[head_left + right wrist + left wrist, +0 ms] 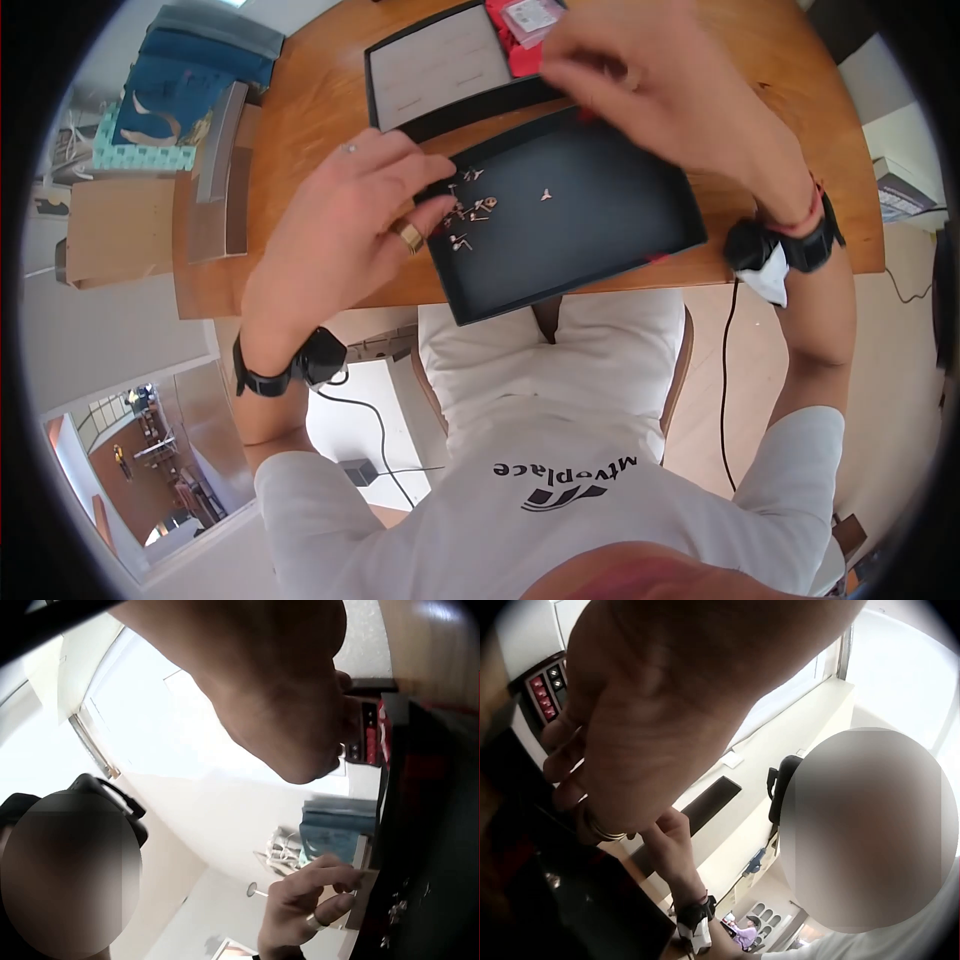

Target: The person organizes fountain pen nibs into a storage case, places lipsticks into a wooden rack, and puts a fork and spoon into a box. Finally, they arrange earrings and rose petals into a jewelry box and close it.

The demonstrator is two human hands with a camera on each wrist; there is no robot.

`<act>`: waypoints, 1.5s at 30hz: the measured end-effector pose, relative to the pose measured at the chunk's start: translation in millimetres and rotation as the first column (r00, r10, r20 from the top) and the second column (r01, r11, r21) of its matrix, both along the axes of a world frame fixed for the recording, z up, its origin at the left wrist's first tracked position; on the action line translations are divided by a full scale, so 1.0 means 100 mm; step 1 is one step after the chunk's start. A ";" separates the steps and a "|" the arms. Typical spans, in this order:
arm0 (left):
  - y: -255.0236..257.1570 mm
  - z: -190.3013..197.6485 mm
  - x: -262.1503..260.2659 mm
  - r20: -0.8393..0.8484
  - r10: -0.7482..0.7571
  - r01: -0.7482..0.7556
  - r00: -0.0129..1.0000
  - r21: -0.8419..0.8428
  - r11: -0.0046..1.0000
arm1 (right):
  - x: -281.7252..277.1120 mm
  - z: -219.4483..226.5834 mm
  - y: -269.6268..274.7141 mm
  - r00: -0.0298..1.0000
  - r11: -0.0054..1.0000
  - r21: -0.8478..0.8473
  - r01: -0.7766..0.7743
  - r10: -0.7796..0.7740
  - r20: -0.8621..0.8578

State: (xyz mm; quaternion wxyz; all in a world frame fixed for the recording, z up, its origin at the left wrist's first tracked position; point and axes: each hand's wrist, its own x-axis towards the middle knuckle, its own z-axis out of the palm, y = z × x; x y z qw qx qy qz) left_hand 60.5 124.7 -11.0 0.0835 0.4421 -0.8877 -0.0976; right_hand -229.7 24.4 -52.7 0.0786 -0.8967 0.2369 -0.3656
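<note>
The table (310, 100) under my wrists looks like wood, smooth with a soft gloss — the tray (600, 225) on it smooth and matt. Its small pieces (461, 241) look like shiny metal, as does my polished ring (408, 236). My shirt (450, 510) is matt cloth — the packet (530, 16), glossy plastic.

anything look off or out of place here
One small metallic piece lies apart from the loose cluster in the dark tray, and the tray sits askew, its near left corner seeming to jut past the table's edge. I see no clear damage.

A cardboard box (120, 235) sits near a mint-green basket (108, 153)
</note>
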 end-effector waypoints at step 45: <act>0.79 0.88 -0.07 -0.670 -0.148 0.262 0.728 0.073 0.962 | 0.18 -0.12 0.25 0.834 0.854 0.512 -0.090 0.345 -0.430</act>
